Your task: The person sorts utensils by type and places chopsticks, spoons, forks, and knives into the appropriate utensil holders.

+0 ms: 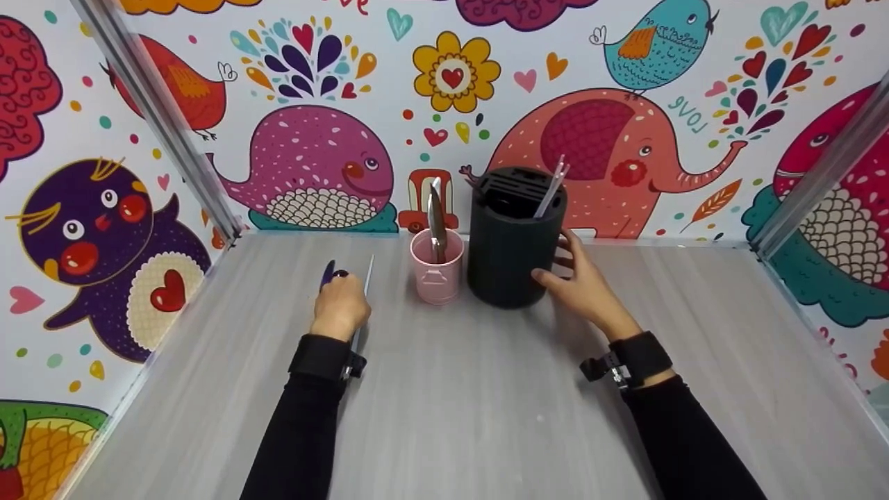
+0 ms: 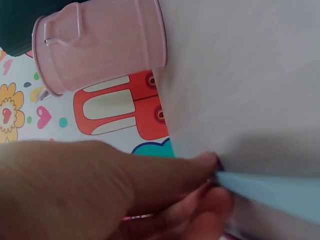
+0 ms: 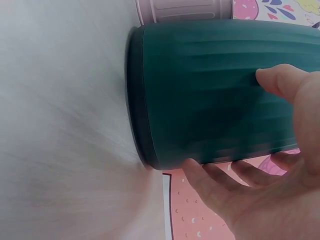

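My left hand (image 1: 340, 309) pinches a thin, flat, pale blue blade-like piece (image 2: 270, 192) between thumb and fingers, low over the table. A dark blue part (image 1: 327, 272) shows beyond the knuckles; its full shape is hidden. My right hand (image 1: 582, 286) grips the side of a dark round knife block (image 1: 510, 264), thumb in front and fingers behind. The block stands upright, with slots on top and thin clear pinkish sticks (image 1: 552, 186) leaning out of it. Left of the block stands a pink metal bucket (image 1: 436, 281) with a knife (image 1: 436, 215) in it, blade upward.
The grey table (image 1: 444, 417) has printed cartoon panels (image 1: 312, 160) behind it and at both sides. Metal posts (image 1: 167, 125) rise at the back corners. The bucket and block stand close together near the back panel, between my hands.
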`<state>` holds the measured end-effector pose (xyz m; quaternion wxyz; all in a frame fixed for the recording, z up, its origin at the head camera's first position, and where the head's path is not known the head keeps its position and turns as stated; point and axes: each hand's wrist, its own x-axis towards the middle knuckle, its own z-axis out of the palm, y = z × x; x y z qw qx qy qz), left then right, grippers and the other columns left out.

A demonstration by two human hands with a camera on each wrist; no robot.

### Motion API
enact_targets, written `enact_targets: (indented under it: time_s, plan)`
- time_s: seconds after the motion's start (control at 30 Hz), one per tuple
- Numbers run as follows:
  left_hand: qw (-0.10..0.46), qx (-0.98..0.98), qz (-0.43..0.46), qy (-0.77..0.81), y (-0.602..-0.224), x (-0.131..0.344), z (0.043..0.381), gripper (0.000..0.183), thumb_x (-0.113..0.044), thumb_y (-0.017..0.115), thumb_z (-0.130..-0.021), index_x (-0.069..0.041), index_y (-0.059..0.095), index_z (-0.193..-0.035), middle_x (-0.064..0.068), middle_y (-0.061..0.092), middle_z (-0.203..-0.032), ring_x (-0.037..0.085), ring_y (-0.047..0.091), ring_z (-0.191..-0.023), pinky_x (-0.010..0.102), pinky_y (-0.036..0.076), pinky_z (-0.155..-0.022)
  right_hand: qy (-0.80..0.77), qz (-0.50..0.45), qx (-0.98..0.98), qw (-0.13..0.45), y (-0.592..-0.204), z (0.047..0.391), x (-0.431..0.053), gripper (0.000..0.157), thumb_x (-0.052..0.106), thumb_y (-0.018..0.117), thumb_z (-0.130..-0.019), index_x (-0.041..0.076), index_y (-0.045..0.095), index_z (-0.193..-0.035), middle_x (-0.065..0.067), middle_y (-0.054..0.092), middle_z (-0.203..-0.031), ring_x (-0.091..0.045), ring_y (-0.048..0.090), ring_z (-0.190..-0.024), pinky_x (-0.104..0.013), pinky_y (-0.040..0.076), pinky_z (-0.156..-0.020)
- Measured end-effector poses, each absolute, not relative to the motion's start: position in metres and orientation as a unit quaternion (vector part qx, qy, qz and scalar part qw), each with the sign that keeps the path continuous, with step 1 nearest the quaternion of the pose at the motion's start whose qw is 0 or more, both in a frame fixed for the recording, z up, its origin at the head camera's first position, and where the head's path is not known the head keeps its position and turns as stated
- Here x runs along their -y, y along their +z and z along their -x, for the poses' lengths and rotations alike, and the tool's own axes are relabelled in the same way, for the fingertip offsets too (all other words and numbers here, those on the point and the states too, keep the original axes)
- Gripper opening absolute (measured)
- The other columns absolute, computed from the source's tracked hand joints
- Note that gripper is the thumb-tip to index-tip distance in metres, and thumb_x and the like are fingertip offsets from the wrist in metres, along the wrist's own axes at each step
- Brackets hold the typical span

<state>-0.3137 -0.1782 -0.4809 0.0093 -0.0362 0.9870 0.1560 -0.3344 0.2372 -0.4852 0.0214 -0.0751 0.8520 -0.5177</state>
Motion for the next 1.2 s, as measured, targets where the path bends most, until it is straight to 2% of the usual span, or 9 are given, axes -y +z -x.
enact_targets:
  time_s: [0.17,0.27,0.37,0.5,0.67,0.93,1.2]
  plan:
    - [0.019,-0.986,0.029,0.166,-0.482,0.174,0.315,0.018,0.000,0.069,-0.094,0.010,0.074,-0.108,0.032,0.076,-0.115,0.045,0.074,-0.103,0.058,0.062,-0.090,-0.518,0.078,-0.852,0.018,-0.486,0.333,-0.238,0.099,0.037,0.077,-0.103,0.031,0.013,-0.178,-0.017,0.029,-0.181,-0.047,0.044,-0.160,-0.066,0.044,-0.125]
    - [0.014,-0.984,0.027,0.176,-0.480,0.172,0.316,0.012,-0.005,0.074,-0.094,0.006,0.074,-0.098,0.025,0.077,-0.103,0.037,0.070,-0.090,0.054,0.062,-0.084,-0.519,0.080,-0.851,0.017,-0.486,0.333,-0.238,0.099,0.037,0.078,-0.103,0.031,0.013,-0.178,-0.018,0.029,-0.181,-0.047,0.044,-0.160,-0.065,0.045,-0.125]
    - [0.002,-0.980,0.032,0.195,-0.478,0.172,0.317,0.016,-0.014,0.077,-0.095,0.000,0.073,-0.091,0.018,0.075,-0.094,0.032,0.066,-0.083,0.050,0.059,-0.078,-0.520,0.082,-0.850,0.015,-0.486,0.333,-0.238,0.098,0.037,0.078,-0.103,0.030,0.014,-0.178,-0.018,0.030,-0.180,-0.047,0.045,-0.159,-0.065,0.045,-0.125]
    - [-0.025,-0.969,0.039,0.241,-0.476,0.171,0.320,0.018,-0.021,0.077,-0.096,-0.003,0.074,-0.096,0.016,0.076,-0.096,0.032,0.070,-0.086,0.046,0.058,-0.075,-0.520,0.084,-0.850,0.014,-0.486,0.333,-0.238,0.099,0.035,0.077,-0.103,0.028,0.013,-0.178,-0.019,0.030,-0.180,-0.048,0.046,-0.159,-0.065,0.045,-0.125]
    - [-0.071,-0.956,0.044,0.283,-0.475,0.168,0.324,0.022,-0.023,0.075,-0.097,-0.004,0.074,-0.108,0.015,0.078,-0.102,0.032,0.073,-0.093,0.045,0.059,-0.080,-0.525,0.082,-0.847,0.018,-0.486,0.333,-0.237,0.100,0.036,0.077,-0.104,0.027,0.011,-0.179,-0.019,0.030,-0.181,-0.047,0.045,-0.159,-0.064,0.046,-0.125]
    - [-0.124,-0.941,0.032,0.313,-0.477,0.166,0.325,0.019,-0.022,0.073,-0.098,-0.007,0.073,-0.109,0.009,0.079,-0.101,0.028,0.075,-0.091,0.044,0.060,-0.079,-0.520,0.081,-0.850,0.021,-0.484,0.332,-0.237,0.101,0.037,0.077,-0.103,0.030,0.010,-0.179,-0.018,0.028,-0.181,-0.048,0.044,-0.160,-0.067,0.044,-0.126]
    - [-0.256,-0.873,-0.029,0.414,-0.451,0.151,0.323,0.019,-0.014,0.076,-0.096,-0.002,0.075,-0.111,0.015,0.081,-0.101,0.029,0.079,-0.092,0.047,0.062,-0.086,-0.516,0.080,-0.853,0.018,-0.484,0.334,-0.237,0.098,0.039,0.077,-0.103,0.029,0.013,-0.178,-0.018,0.031,-0.180,-0.047,0.045,-0.159,-0.065,0.043,-0.126]
